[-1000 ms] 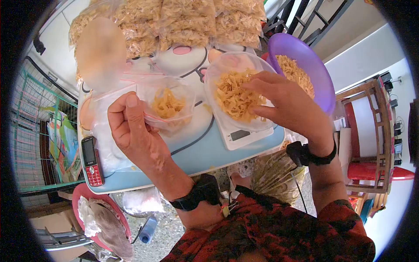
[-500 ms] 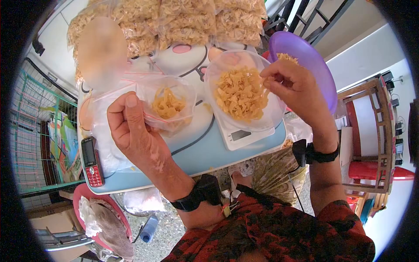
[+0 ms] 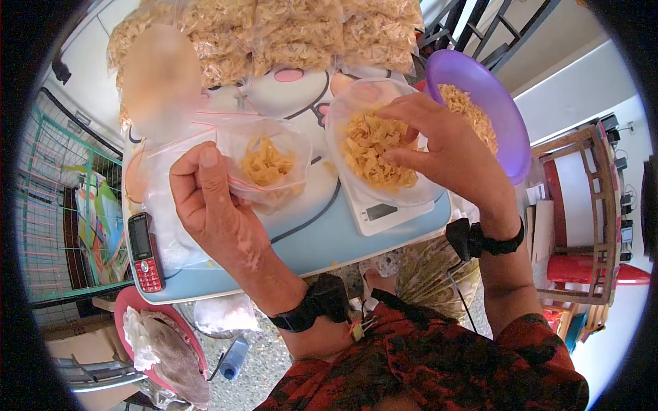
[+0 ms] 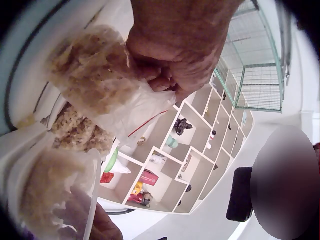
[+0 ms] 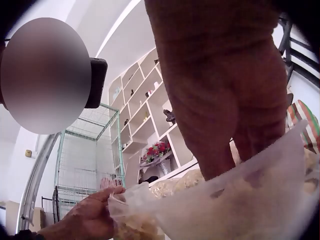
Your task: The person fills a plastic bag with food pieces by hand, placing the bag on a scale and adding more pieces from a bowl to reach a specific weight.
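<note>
My left hand [image 3: 218, 198] pinches the rim of a clear zip bag [image 3: 301, 147], which stands open with some yellowish dried flakes [image 3: 266, 163] inside. To its right a translucent bowl [image 3: 343, 92] of the same flakes [image 3: 373, 154] sits on a white scale [image 3: 387, 218]. Over the bowl's right side is my right hand [image 3: 456, 151], thumb and fingers spread apart with the fingertips at the flakes. The right wrist view has the right hand [image 5: 225, 100] reaching down behind the bowl's wall [image 5: 260, 195]; its fingertips are partly hidden. In the left wrist view the bag [image 4: 95, 75] hangs from the left hand [image 4: 180, 50].
Filled bags [image 3: 295, 34] lie stacked along the far side of the table. A purple bowl [image 3: 504, 109] with more flakes stands at the right. A red phone [image 3: 145, 253] and flat plastic bags [image 3: 164, 185] lie at the left. A cable crosses the tabletop.
Half a second ago my right hand was at the bowl's right rim with fingers drawn together; it has moved left over the flakes and its fingers have spread. My left hand has barely moved.
</note>
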The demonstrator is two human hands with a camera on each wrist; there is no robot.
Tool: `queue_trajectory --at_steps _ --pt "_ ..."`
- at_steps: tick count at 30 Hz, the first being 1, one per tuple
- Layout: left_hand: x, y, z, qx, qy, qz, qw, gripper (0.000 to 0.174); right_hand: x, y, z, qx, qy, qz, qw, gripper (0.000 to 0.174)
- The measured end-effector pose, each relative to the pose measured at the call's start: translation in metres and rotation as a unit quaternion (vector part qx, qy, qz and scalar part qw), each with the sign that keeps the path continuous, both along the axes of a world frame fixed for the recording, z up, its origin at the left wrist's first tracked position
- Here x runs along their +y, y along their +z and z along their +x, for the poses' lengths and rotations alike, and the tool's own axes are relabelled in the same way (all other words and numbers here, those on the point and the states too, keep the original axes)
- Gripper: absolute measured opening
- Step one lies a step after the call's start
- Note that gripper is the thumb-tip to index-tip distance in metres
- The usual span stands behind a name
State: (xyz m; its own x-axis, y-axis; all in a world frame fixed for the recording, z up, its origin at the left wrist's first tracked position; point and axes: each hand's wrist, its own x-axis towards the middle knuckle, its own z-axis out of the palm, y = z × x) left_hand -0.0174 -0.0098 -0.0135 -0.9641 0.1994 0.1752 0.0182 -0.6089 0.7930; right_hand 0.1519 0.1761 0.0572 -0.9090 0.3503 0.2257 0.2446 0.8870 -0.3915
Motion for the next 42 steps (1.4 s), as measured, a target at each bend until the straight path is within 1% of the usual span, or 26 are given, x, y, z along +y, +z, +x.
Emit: queue_trajectory --at_steps 2,4,6,9,12,15,18,21,24,27,30,33,36,39,42 --pt "0.000 -0.001 0.000 -0.001 -0.005 0.006 1.000 0.015 -0.003 -0.001 -0.003 -0.004 0.023 0.024 0.999 0.039" --pt "0.001 0.000 0.001 -0.005 -0.001 0.010 1.000 0.015 -0.004 -0.004 -0.006 -0.008 0.041 0.048 0.998 0.038" --pt "0.003 0.003 0.003 -0.011 0.011 0.011 1.000 0.015 0.001 -0.011 -0.008 -0.013 0.055 0.070 0.996 0.032" --pt "0.003 0.003 0.002 -0.019 0.014 0.009 1.000 0.015 0.005 -0.009 -0.011 -0.028 0.052 0.039 0.997 0.024" --pt "0.003 0.006 0.004 -0.027 0.015 0.005 1.000 0.014 0.008 -0.009 -0.009 -0.022 0.048 0.041 0.998 0.019" --pt "0.002 0.001 0.001 -0.005 -0.002 0.011 1.000 0.014 0.012 -0.003 -0.003 -0.007 0.008 0.004 1.000 0.018" --pt "0.003 0.001 0.001 -0.014 0.005 0.009 1.000 0.013 0.007 0.005 0.003 0.025 -0.055 -0.092 0.994 0.013" --pt "0.002 0.002 0.002 -0.009 -0.002 0.009 1.000 0.013 0.009 0.005 0.006 0.006 -0.081 -0.136 0.987 0.014" --pt "0.003 0.004 0.004 -0.015 0.003 0.007 1.000 0.013 0.008 0.002 0.008 -0.018 -0.054 -0.077 0.995 0.015" --pt "0.005 0.003 0.003 -0.010 0.012 0.007 1.000 0.013 0.011 -0.001 0.010 -0.043 -0.040 -0.064 0.996 0.023" --pt "0.005 0.003 0.003 -0.005 0.008 0.004 1.000 0.013 0.006 0.009 0.012 -0.077 -0.027 -0.057 0.995 0.030" --pt "0.005 0.005 0.004 -0.014 0.010 -0.003 1.000 0.013 0.003 0.002 0.021 -0.034 0.025 0.018 0.999 0.037" --pt "0.003 0.004 0.004 -0.010 -0.009 0.002 1.000 0.013 -0.005 0.008 0.016 -0.098 0.036 0.047 0.993 0.039" --pt "0.002 0.004 0.004 -0.009 -0.014 0.006 1.000 0.013 -0.012 0.008 0.007 -0.114 0.050 0.048 0.991 0.035" --pt "0.005 0.005 0.003 -0.018 0.009 0.003 1.000 0.012 -0.009 0.005 0.004 -0.110 0.038 0.036 0.993 0.026"
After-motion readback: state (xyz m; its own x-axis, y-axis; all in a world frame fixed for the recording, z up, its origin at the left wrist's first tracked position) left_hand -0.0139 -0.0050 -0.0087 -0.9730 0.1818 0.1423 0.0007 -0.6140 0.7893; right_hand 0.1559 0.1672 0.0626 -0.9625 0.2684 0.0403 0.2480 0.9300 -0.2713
